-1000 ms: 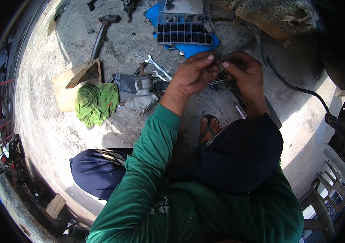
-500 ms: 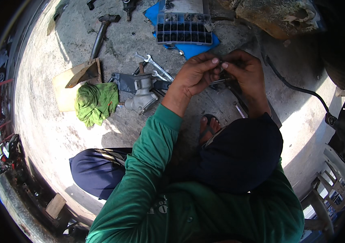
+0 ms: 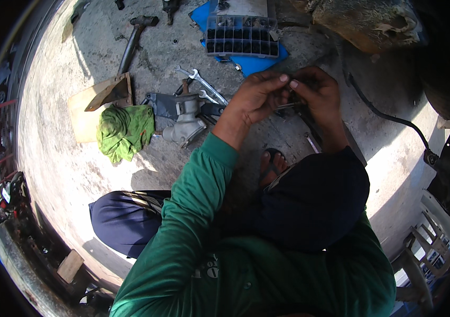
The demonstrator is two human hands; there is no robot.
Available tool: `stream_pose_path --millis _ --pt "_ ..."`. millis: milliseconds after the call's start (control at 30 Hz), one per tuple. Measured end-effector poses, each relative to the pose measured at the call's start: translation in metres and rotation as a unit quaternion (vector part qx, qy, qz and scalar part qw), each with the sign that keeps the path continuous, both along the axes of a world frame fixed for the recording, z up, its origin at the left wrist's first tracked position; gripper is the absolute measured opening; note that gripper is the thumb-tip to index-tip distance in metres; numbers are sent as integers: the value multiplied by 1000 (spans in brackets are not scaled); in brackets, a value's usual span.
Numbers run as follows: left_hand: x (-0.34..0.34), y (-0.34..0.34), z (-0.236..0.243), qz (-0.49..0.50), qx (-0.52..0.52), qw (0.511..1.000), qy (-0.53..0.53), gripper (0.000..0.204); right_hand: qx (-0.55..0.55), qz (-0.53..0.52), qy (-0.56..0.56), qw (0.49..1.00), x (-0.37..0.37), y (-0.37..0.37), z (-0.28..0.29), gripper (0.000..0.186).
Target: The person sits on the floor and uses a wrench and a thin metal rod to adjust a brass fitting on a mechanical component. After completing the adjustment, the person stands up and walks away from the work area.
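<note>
- Curled in close, thumb to finger, my left hand [image 3: 259, 99] and right hand [image 3: 319, 94] almost meet; I cannot tell if they pinch something small.
- Both hands are just on the near side of the parts box [image 3: 242, 55], which sits on a blue sheet [image 3: 261, 65].
- Left of the box, I see a hammer [image 3: 131, 47].
- Left and nearer than the box lie wrenches [image 3: 206, 84], a gray metal housing [image 3: 187, 122] and a green rag [image 3: 123, 132].

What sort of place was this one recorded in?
Probably a repair workshop or a makeshift mechanic's work area. On the rough, concrete-looking floor lie steel wrenches, a hammer and a grey metal casting that looks like a machine part.
</note>
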State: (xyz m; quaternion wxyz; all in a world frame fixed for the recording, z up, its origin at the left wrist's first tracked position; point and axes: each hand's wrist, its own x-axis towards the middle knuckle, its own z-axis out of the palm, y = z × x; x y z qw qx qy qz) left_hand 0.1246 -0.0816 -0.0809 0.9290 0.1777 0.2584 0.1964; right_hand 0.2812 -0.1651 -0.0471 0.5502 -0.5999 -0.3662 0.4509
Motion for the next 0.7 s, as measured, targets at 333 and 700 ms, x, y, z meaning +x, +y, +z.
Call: stream_pose_path --millis 333,700 --pt "-20 18 -37 15 -14 997 79 15 -104 1 189 976 2 0 -38 26" --pt "-36 28 -38 23 53 985 163 19 -180 58 258 948 -14 -53 -54 28"
